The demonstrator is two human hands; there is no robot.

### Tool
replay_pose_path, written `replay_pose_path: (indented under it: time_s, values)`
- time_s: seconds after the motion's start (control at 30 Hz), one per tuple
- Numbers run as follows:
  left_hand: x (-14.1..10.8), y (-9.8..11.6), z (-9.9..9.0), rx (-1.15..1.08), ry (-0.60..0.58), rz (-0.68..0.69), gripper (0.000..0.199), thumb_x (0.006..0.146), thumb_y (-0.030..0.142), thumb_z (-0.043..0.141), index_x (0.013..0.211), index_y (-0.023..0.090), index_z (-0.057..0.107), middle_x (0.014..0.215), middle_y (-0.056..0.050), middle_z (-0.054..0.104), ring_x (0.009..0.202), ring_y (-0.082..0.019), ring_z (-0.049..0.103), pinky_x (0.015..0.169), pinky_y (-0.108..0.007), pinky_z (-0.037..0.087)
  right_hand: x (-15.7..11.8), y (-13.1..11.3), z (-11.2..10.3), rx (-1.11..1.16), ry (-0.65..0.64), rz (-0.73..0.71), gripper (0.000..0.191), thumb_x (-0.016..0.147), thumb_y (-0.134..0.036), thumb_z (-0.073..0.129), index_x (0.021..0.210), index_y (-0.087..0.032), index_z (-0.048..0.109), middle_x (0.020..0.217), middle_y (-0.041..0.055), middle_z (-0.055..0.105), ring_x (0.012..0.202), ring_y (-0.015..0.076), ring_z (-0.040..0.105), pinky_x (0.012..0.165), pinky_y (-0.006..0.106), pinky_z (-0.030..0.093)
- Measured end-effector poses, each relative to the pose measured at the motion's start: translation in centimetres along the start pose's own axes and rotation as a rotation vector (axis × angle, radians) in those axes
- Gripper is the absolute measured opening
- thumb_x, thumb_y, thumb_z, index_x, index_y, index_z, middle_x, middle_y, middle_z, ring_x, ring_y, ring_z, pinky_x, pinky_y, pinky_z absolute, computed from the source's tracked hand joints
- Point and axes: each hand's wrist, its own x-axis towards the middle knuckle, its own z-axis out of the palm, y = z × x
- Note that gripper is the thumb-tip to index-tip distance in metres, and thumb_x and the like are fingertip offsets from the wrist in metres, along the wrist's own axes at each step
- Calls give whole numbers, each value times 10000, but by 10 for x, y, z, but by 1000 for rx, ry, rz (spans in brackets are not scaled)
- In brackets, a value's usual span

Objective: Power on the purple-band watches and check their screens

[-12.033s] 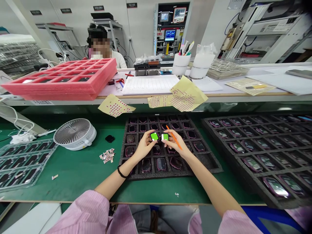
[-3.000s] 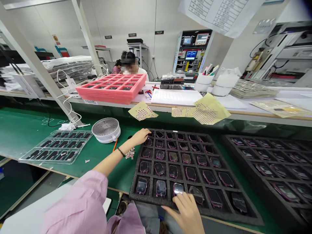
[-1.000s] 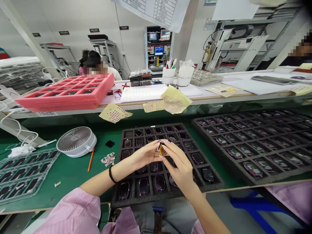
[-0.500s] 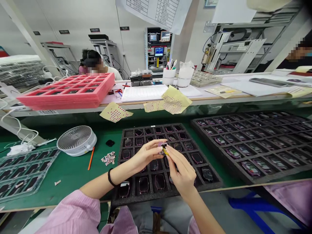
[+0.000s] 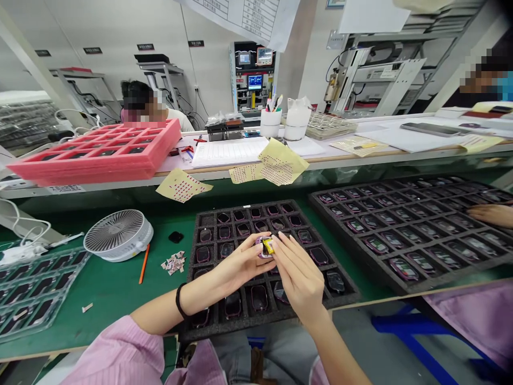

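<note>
Head view: 2 hands, left hand (image 5: 238, 267) and right hand (image 5: 298, 278), fingers pinched narrowly on 1 pink watch case (image 5: 259, 248) bearing 1 yellow tab (image 5: 268, 246), held above 1 black foam tray (image 5: 191, 283). Beyond: 1 orange pencil (image 5: 144, 263), 1 white fan (image 5: 118, 234), 1 second foam tray (image 5: 425, 283). New since the earlier frame: 1 co-worker's hand (image 5: 489, 215) over that second tray

Your left hand (image 5: 240, 270) and right hand (image 5: 298, 278) hold a small pink-rimmed smartwatch case (image 5: 261, 254) with a yellow part (image 5: 268, 246) showing in it, above a black foam tray (image 5: 191, 289). Left of your left hand, an orange pencil (image 5: 144, 263) lies on the green bench mat (image 5: 108, 299).
</note>
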Motion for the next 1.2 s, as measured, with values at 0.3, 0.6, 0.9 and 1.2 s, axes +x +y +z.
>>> replay_pose_path:
  time_s: [0.3, 0.6, 0.9, 1.2]
  values:
    - [2, -9, -2, 11, 130, 33, 394, 659, 283, 829, 1018, 235, 672, 990, -3, 666, 839, -98, 617, 924, -286, 460, 4, -15, -8, -183, -128, -13, 467, 878, -50, 541, 1341, -90, 500, 1129, 167, 691, 1123, 258, 626, 950, 434, 547]
    - [5, -18, 1, 2, 204, -1, 421, 659, 307, 829, 1039, 235, 661, 919, 3, 664, 802, -90, 609, 804, -223, 475, -7, -19, 7, -376, -31, 10, 499, 855, -89, 589, 1342, -42, 492, 1024, 190, 722, 977, 267, 695, 833, 365, 592]
    - [18, -20, -8, 54, 264, 52, 422, 646, 297, 827, 1020, 226, 646, 867, 15, 661, 737, -82, 603, 775, -228, 456, -9, 13, 24, -268, 13, -111, 402, 845, -82, 584, 1245, -51, 584, 938, 164, 745, 890, 235, 720, 793, 319, 593]
    - [71, 82, -94, 1039, 456, 194, 389, 753, 331, 701, 1088, 147, 627, 934, -69, 679, 927, -190, 645, 874, -316, 483, -33, 35, 14, -49, -175, 227, 330, 924, -185, 510, 1233, -142, 616, 1102, 115, 712, 976, 214, 697, 841, 317, 576]
